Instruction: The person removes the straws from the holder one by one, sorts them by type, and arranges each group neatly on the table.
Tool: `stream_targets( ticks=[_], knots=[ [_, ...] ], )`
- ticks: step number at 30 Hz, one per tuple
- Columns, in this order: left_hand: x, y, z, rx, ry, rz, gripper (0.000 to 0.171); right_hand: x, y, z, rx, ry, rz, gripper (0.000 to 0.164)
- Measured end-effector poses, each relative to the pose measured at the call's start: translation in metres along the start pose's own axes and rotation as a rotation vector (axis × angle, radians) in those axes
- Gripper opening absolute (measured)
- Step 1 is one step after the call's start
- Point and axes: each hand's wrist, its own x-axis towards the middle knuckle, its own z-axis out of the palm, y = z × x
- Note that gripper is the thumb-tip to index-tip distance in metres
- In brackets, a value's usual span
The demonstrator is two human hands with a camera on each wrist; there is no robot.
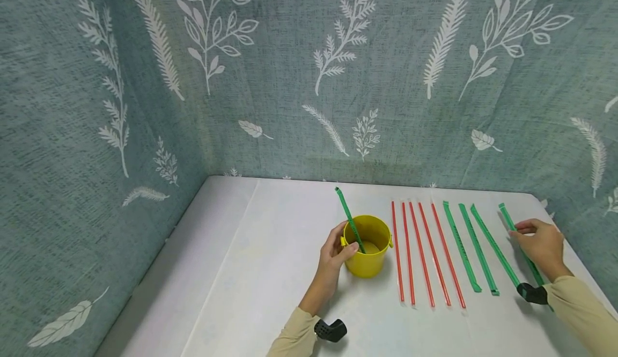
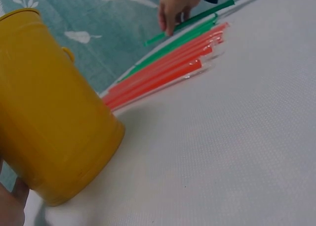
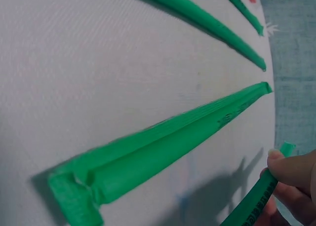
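Observation:
My left hand [image 1: 332, 260] grips a small yellow bucket [image 1: 365, 267] at its left side, the thumb at the rim and the fingers around the outside. A straw in a green paper wrapper [image 1: 345, 207] leans inside the bucket, its top sticking out above the rim. At the far right, my right hand [image 1: 543, 245] pinches another green-wrapped straw [image 3: 253, 201] between thumb and fingers. The left wrist view shows this straw raised off the table. Just left of that hand lie 3 more green-wrapped straws [image 1: 494, 244] on the table.
Several red straws [image 1: 423, 255] in clear wrappers lie side by side between the bucket and the green ones. All rest on a white-covered table [image 1: 270, 271]. A teal curtain with white leaf prints [image 1: 289, 78] stands behind the table and along its left side.

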Motion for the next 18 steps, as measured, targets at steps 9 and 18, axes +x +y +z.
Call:
stream_targets(
  ticks=[9, 18],
  knots=[
    [0.005, -0.019, -0.004, -0.034, 0.009, -0.001, 0.049, -0.001, 0.002, 0.012, 0.005, -0.051, 0.03, 0.021],
    [0.0, -0.002, -0.001, -0.011, 0.002, 0.006, 0.048, 0.004, 0.002, 0.022, -0.015, -0.034, 0.064, 0.02]
  ],
)
